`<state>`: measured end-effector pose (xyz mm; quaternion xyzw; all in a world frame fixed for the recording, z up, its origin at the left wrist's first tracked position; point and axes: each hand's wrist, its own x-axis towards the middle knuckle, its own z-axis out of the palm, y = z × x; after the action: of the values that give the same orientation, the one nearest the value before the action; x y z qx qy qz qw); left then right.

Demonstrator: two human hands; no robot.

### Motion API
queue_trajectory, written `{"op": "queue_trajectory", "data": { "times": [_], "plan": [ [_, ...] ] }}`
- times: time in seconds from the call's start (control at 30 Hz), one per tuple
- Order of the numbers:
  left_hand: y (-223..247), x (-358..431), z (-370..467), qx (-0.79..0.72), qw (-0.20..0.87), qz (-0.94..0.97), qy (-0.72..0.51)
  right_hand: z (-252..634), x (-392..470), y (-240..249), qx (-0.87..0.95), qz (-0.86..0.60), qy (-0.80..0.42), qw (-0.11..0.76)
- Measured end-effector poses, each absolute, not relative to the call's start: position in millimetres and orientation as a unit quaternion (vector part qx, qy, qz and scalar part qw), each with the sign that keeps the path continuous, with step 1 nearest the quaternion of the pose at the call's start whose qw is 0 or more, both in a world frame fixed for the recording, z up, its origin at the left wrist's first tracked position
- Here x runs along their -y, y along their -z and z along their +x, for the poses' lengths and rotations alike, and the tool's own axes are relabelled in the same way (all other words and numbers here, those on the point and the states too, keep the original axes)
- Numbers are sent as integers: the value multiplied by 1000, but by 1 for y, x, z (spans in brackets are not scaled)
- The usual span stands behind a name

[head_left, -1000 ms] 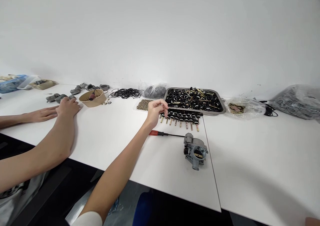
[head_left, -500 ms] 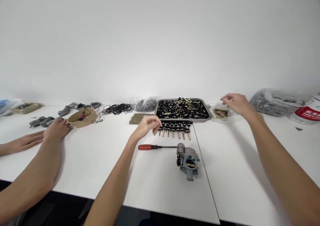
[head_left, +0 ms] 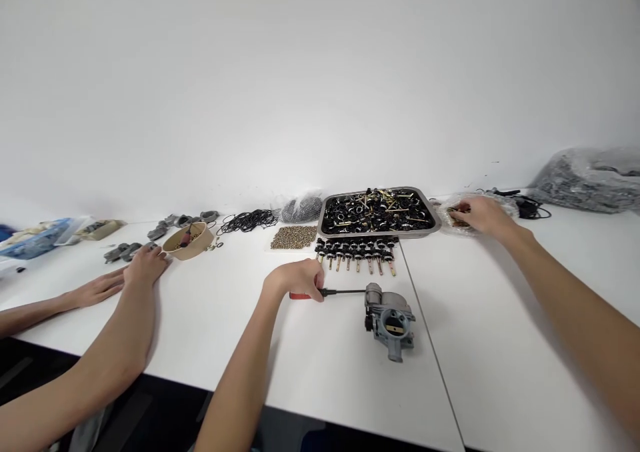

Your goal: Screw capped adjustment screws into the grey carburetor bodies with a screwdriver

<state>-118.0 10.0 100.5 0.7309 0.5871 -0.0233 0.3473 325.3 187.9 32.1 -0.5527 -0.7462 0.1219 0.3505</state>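
Observation:
My left hand [head_left: 297,279] is closed round the red handle of a screwdriver [head_left: 345,291], which lies on the table with its shaft pointing right. The shaft's tip meets the side of a grey metal carburetor [head_left: 394,322]. Farther right, my right hand [head_left: 484,215] reaches into a clear plastic bag [head_left: 463,229] of small brass-coloured parts. Its fingertips are pinched together among them, and what they hold is hidden. Beside the bag stands a metal tray [head_left: 380,235] full of black and brass fittings. Rows of similar fittings [head_left: 357,252] lie in front of the tray.
A co-worker's hands [head_left: 145,265] rest at the left near a cardboard bowl [head_left: 193,244] holding a second screwdriver. Brass pieces [head_left: 294,237], black rubber rings [head_left: 250,221] and grey castings [head_left: 123,252] lie along the back. A large bag of parts [head_left: 585,182] stands far right.
My left hand has come down from beside the fittings and taken hold of the screwdriver handle. My right hand has lowered into the plastic bag. The view has shifted slightly.

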Motion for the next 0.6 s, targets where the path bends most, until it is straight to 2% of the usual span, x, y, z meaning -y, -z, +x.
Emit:
{"op": "queue_trajectory", "data": {
  "times": [0.1, 0.2, 0.3, 0.37, 0.6],
  "plan": [
    [-106, -13, -123, -495, 431, 753, -49, 323, -192, -27, 748, -585, -105, 296],
    [-111, -17, -126, -414, 500, 724, -233, 320, -196, -22, 723, -628, -88, 276],
    [-107, -26, -128, -422, 449, 618, -488, 318, -199, -17, 688, -668, -87, 270],
    [-101, -33, -133, -444, 412, 533, -591, 318, -200, -15, 672, -683, -93, 273],
    [-91, -49, -158, -443, 335, 419, -718, 316, -195, -11, 638, -699, -104, 306]
  ]
}}
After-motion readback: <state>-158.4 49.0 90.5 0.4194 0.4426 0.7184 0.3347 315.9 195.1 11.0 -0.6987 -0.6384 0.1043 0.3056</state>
